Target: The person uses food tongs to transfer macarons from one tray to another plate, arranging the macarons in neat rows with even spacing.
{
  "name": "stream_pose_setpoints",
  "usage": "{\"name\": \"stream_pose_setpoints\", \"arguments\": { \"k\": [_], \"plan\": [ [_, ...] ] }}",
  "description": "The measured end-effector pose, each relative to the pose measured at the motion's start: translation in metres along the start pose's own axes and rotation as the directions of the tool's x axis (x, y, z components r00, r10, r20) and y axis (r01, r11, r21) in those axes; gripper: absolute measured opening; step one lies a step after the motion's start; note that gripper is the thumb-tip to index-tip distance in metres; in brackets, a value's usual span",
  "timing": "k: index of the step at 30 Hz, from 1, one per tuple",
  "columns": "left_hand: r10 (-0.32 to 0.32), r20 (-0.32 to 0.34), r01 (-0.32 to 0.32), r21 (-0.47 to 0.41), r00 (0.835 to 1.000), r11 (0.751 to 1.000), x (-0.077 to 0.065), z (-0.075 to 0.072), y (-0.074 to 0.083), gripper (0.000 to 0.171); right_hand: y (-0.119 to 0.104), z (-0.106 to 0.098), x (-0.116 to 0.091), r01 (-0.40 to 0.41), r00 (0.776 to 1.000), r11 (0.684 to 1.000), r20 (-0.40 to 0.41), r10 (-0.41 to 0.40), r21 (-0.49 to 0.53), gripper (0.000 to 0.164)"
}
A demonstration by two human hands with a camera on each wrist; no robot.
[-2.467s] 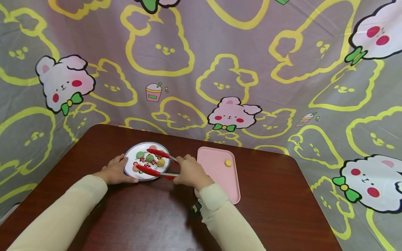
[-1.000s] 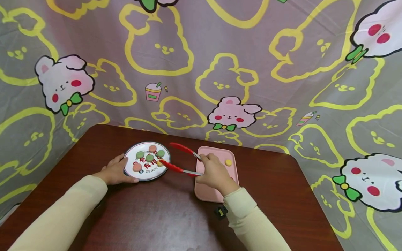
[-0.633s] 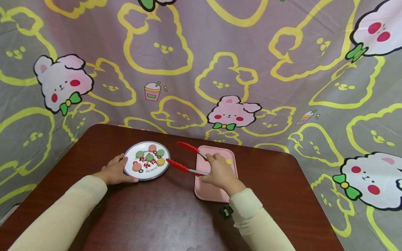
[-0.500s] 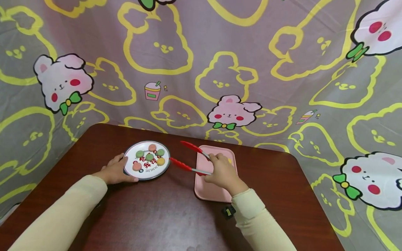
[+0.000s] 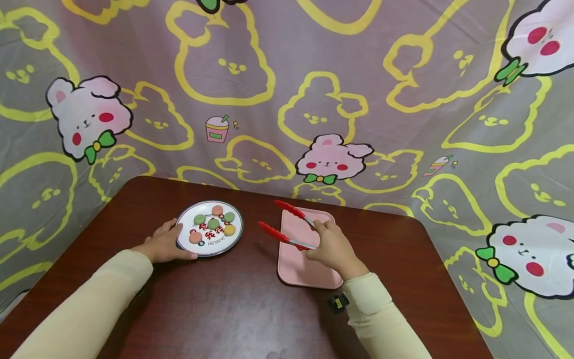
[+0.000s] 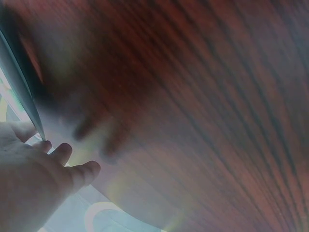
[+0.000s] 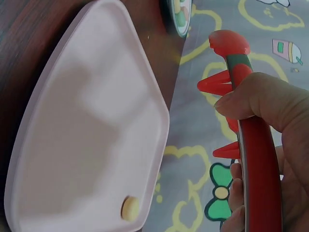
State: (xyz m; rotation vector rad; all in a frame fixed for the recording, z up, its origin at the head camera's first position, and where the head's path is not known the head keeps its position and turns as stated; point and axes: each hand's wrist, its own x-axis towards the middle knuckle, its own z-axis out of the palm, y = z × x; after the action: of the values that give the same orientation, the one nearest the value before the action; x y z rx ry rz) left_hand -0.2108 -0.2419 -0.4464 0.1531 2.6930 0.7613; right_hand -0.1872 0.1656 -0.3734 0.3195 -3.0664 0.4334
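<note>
In the head view my left hand [image 5: 165,244] rests against the left rim of a round white plate [image 5: 186,224], thumb stretched along the near side. Its relaxed fingers [image 6: 63,153] show by the plate's edge in the left wrist view. On the plate lie several small macaron-like rounds: pink, green [image 5: 213,224] and a yellow one [image 5: 229,230]. My right hand [image 5: 334,249] grips red-tipped metal tongs [image 5: 293,242], spread apart with nothing between the tips. They hover over the left part of a pink tray [image 5: 291,269]. One yellow round [image 7: 130,208] lies in a tray corner; in the head view my hand hides it.
Both plate and tray stand on a dark brown wooden table [image 5: 215,309], with a strip of tabletop between them. A cartoon-printed curtain [image 5: 251,65] hangs behind and around the table. A small black device [image 5: 338,302] is at my right wrist.
My right hand has carried the spread tongs rightward from over the plate to above the tray. The yellow round on the plate stays there. My left hand remains at the rim.
</note>
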Motion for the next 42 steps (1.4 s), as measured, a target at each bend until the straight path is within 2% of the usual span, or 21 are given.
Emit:
{"name": "stream_pose_setpoints", "arguments": {
  "k": [6, 11, 16, 26, 33, 42],
  "plan": [
    [-0.006, 0.005, 0.006, -0.001, 1.000, 1.000, 0.001, 0.000, -0.001, 0.123, 0.011, 0.000, -0.001, -0.008, 1.000, 1.000, -0.006, 0.009, 0.009, 0.070],
    [-0.011, 0.011, 0.011, -0.002, 1.000, 1.000, 0.002, -0.001, -0.002, 0.124, 0.019, -0.002, -0.002, -0.051, 0.999, 0.999, 0.004, 0.051, 0.017, 0.073],
    [-0.013, 0.012, 0.013, -0.002, 1.000, 1.000, 0.002, -0.002, 0.000, 0.123, 0.026, -0.002, -0.004, -0.073, 0.997, 0.997, -0.001, 0.073, 0.030, 0.066],
    [0.008, -0.002, -0.008, 0.003, 1.000, 1.000, 0.002, -0.001, 0.000, 0.121, 0.037, -0.005, -0.007, -0.120, 0.993, 0.992, -0.003, 0.120, 0.022, 0.083],
    [0.014, -0.009, -0.014, 0.012, 1.000, 1.000, 0.003, 0.000, -0.001, 0.121, 0.045, -0.008, -0.010, -0.119, 0.992, 0.993, -0.035, 0.120, 0.026, 0.079],
    [-0.003, 0.001, 0.003, 0.012, 1.000, 1.000, 0.000, 0.000, 0.002, 0.121, 0.057, -0.006, -0.014, -0.147, 0.989, 0.989, -0.029, 0.147, 0.000, 0.080]
  ]
}}
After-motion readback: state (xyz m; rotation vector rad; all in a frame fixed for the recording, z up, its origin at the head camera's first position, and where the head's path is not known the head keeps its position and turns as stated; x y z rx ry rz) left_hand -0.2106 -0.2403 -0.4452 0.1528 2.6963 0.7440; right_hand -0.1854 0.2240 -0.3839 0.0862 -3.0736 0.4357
